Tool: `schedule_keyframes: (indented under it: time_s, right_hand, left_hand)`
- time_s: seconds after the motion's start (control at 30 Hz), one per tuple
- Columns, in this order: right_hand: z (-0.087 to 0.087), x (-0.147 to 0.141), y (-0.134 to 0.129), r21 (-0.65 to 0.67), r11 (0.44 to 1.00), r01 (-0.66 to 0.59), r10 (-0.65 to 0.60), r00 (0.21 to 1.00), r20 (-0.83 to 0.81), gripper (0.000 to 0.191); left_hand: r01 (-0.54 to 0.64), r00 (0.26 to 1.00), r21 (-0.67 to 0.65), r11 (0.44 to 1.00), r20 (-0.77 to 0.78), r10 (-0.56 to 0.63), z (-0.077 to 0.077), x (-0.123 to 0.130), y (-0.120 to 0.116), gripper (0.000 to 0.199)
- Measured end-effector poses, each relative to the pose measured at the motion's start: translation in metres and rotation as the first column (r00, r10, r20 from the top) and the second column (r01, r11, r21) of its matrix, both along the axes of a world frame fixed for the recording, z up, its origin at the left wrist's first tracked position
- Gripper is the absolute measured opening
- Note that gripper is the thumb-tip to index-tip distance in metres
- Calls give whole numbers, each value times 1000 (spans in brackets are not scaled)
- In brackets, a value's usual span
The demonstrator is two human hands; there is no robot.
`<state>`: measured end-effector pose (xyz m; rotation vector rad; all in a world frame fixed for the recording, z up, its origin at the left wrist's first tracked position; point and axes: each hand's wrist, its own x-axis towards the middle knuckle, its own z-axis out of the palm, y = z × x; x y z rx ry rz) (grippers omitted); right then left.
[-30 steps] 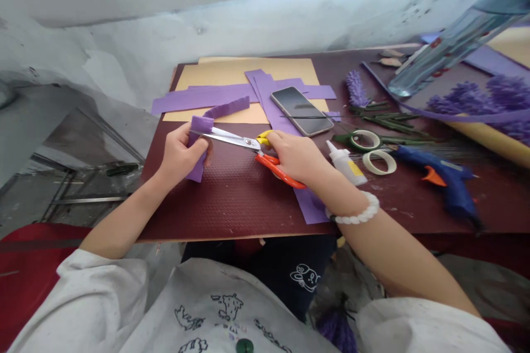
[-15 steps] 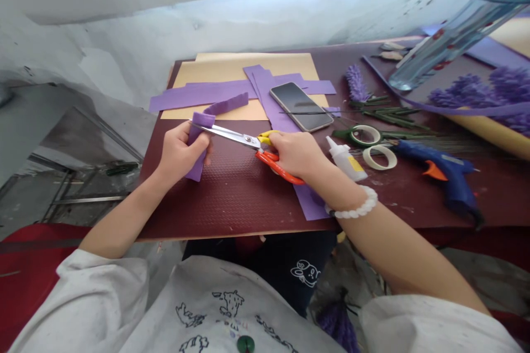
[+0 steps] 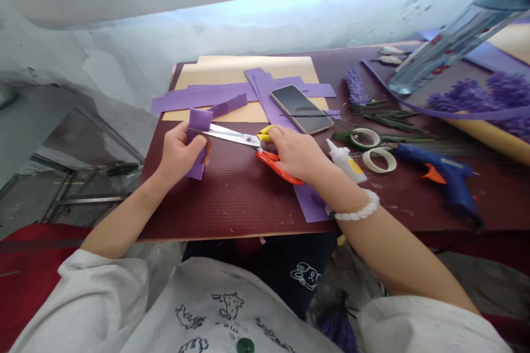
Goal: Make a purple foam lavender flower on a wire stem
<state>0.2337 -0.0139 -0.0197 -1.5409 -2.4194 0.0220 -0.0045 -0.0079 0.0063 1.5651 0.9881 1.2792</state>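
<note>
Gripping scissors in right fingers, purple strip in left fingers, yellow bottle label unreadable

A maroon table lies below the left fingers and right fingers. Beyond the left fingers, yellow sheets lie on it. To the right of the right fingers are a glue bottle, two tape rolls and a glue gun; farther off that way, stems, a flower and a clear bottle.
</note>
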Motion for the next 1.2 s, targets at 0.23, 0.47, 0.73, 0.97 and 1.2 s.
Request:
schedule_keyframes:
  time_s: [0.23, 0.47, 0.73, 0.97, 1.2]
  right_hand:
    - [1, -1, -2, -5, 1000, 22, -22, 999, 39, 37]
    - [2, -3, -2, -25, 995, 95, -91, 987, 134, 35]
    - [-1, -3, -1, 9, 1000, -3, 3, 1000, 3, 43]
    - [1, -1, -2, -20, 999, 29, -28, 999, 42, 40]
    - [1, -3, -2, -7, 997, 83, -82, 990, 111, 36]
  left_hand:
    - [5, 998, -19, 1000, -55, -6, 0, 2, -1, 11]
    - [-10, 998, -36, 999, -61, 8, 0, 2, -1, 12]
    - [31, 999, -2, 1000, 41, -31, -1, 1, 0, 7]
    - [32, 999, -5, 999, -16, -32, -3, 1, 2, 9]
    - [12, 999, -19, 1000, -42, -12, -1, 2, -1, 12]
